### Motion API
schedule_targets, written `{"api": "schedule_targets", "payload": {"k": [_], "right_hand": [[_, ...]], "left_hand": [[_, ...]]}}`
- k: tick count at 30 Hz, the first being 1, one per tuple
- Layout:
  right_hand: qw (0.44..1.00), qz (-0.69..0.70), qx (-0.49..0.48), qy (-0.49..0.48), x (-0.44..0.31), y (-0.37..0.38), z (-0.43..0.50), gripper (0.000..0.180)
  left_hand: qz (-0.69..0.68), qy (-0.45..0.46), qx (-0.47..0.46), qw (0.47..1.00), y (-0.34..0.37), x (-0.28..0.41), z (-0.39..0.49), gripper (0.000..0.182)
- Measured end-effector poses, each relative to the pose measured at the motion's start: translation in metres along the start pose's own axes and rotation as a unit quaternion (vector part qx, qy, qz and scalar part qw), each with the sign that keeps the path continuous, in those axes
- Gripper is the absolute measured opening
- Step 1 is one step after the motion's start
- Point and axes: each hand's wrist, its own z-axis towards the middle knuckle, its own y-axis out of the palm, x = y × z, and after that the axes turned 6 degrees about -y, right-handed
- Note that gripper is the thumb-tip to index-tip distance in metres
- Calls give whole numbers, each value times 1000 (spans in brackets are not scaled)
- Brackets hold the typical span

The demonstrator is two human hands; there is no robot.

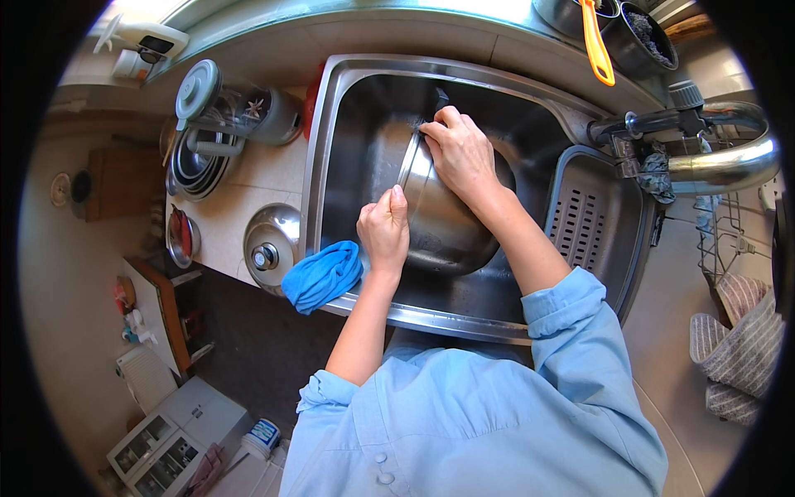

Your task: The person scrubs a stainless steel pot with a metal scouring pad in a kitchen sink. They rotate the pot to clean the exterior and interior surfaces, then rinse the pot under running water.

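Note:
A stainless-steel pot point(450, 230) lies tilted on its side in the steel sink basin point(357, 124), its rim facing left. My left hand point(384, 233) is closed around the near end of the rim, thumb uppermost. At the far end, my right hand point(459, 152) bends over the pot with its fingertips pinched at the rim. Something small and grey shows at those fingertips, too little to identify. A black handle point(441, 97) juts out just beyond the right hand. A blue cloth point(323, 276) hangs over the sink's front-left corner, beside my left wrist.
Left of the sink are a glass pot lid point(266, 253), nested steel bowls point(200, 163) and a blender point(261, 118). A perforated colander tray point(577, 227) sits at the sink's right, near a steel faucet point(720, 177). An orange-handled utensil point(596, 46) overhangs the back ledge.

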Motion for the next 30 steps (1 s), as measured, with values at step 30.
{"api": "schedule_targets", "payload": {"k": [30], "right_hand": [[988,11,-80,-135,1,-33,-7,21]], "left_hand": [[-24,40,-34,998,-8,-17,-1,42]]}}
